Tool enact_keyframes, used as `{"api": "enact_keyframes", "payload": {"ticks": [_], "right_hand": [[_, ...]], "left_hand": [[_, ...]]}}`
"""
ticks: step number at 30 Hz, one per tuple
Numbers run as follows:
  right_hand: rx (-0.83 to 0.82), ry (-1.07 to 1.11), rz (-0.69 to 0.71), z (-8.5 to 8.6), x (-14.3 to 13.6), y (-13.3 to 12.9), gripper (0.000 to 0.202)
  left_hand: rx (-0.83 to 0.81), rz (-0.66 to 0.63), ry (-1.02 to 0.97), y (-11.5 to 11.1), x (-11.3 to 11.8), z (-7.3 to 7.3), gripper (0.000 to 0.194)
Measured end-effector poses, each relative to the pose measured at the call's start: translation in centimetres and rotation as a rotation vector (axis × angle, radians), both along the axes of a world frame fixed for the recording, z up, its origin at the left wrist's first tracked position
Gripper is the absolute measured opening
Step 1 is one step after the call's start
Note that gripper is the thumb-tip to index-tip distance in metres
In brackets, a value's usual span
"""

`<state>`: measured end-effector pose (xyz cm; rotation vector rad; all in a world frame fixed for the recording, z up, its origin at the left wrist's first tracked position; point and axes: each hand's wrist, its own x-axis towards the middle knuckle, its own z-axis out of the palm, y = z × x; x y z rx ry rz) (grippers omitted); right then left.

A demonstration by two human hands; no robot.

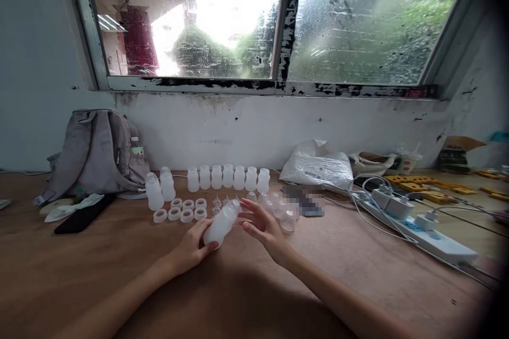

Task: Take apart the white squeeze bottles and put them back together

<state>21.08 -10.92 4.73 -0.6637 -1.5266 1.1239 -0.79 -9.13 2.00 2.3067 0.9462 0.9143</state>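
Note:
My left hand (196, 246) is wrapped round the lower body of a translucent white baby bottle (219, 226), which leans with its top up and to the right. Beside that top is my right hand (270, 233), fingers apart; whether a fingertip touches the bottle I cannot tell. Behind them lie several white collar rings (160, 216), clear bottle nipples (216, 204) and clear domed caps (288, 221). A row of bottles without tops (228, 177) stands along the wall. To its left are two bottles with tops fitted (154, 193).
On the left sit a grey backpack (95, 151), a black phone-like slab (85, 215) and a tissue (75, 206). A silvery plastic bag (318, 167) rests at the back right. Nearer, a power strip (421, 235) trails cables, with yellow parts (417, 185) beyond.

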Motion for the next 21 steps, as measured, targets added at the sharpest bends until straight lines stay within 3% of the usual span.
{"api": "enact_keyframes", "payload": {"ticks": [6,8,11,13,16,21], "right_hand": [[-0.096,-0.160,-0.087,-1.7,-0.1,0.7,0.037],[-0.121,-0.228,-0.105,-2.3,-0.1,1.0,0.038],[-0.121,-0.300,-0.121,-2.9,-0.2,1.2,0.040],[-0.119,-0.317,-0.127,-3.1,-0.2,1.3,0.040],[-0.120,-0.334,-0.142,-3.3,-0.2,1.3,0.038],[-0.108,-0.352,-0.156,-3.2,-0.3,1.3,0.034]], "left_hand": [[-0.270,-0.010,-0.218,1.3,0.0,-1.4,0.040],[-0.251,0.014,-0.211,1.3,0.1,-1.7,0.044],[-0.132,0.108,-0.206,1.1,0.0,-1.3,0.066],[-0.034,0.176,-0.232,1.0,-0.1,-0.1,0.068],[0.074,0.216,-0.276,1.1,-0.3,2.9,0.043],[0.162,0.120,-0.071,1.4,-0.5,7.5,0.036]]}}
